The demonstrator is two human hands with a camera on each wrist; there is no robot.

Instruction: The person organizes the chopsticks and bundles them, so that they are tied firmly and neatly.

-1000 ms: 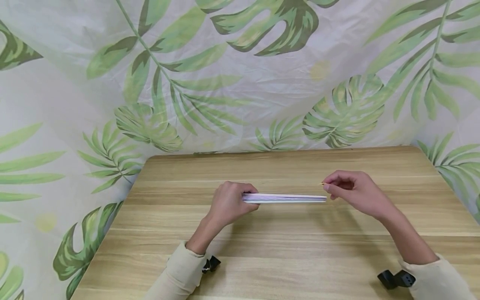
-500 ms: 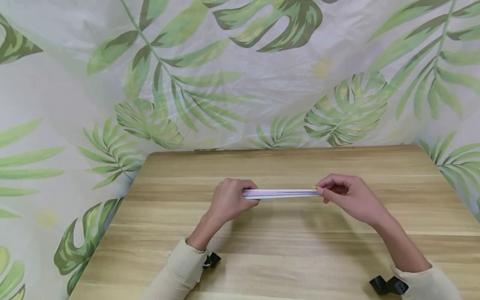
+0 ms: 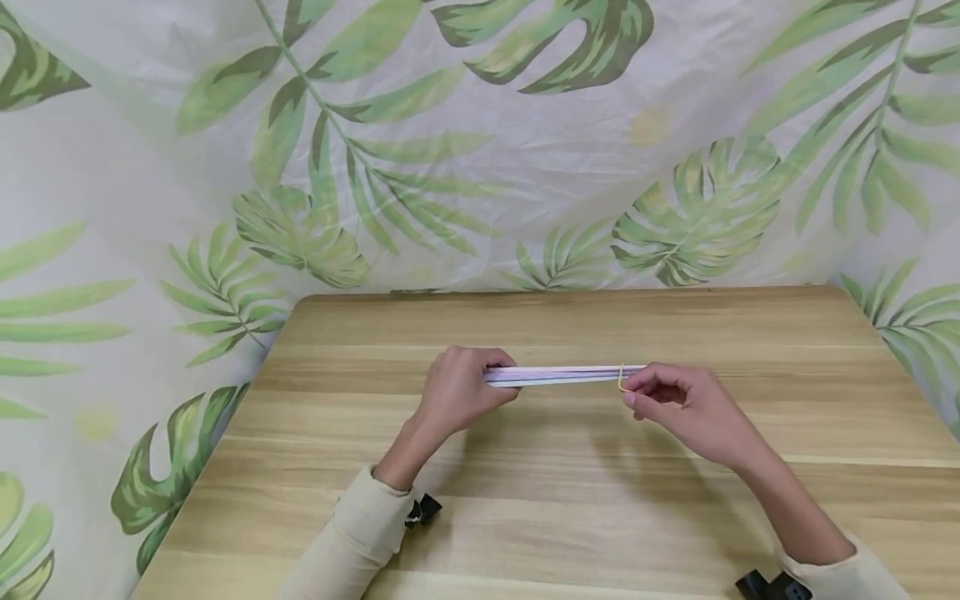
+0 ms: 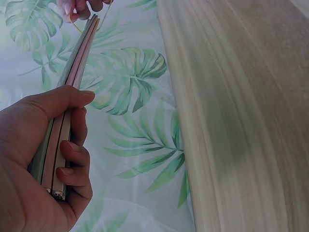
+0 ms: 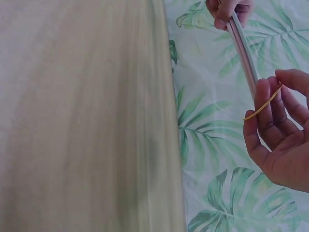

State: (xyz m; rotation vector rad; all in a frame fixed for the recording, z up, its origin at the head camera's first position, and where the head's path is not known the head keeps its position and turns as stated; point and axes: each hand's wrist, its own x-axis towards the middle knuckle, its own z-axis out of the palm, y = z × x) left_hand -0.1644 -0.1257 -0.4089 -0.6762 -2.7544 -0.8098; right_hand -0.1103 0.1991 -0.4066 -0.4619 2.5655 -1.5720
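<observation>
My left hand point(image 3: 459, 392) grips a bundle of pastel chopsticks point(image 3: 562, 376) near one end, its fingers curled round them in the left wrist view. The bundle lies level above the table and points right. At its far end, my right hand point(image 3: 686, 410) holds a thin yellow rubber band point(image 3: 621, 380), stretched between thumb and fingertips in the right wrist view point(image 5: 264, 104). In the head view the band crosses the chopsticks near their tips. The very tips are hidden behind my right fingers.
Below both hands lies a wood-grain table point(image 3: 525, 492). Behind it hangs a leaf-patterned cloth point(image 3: 450, 192), close to the table's back edge. Small black devices point(image 3: 423, 510) sit at both wrists.
My right hand has moved left, bringing the rubber band from beyond the chopstick tips to over that end of the bundle. The left hand keeps its grip on the chopsticks.
</observation>
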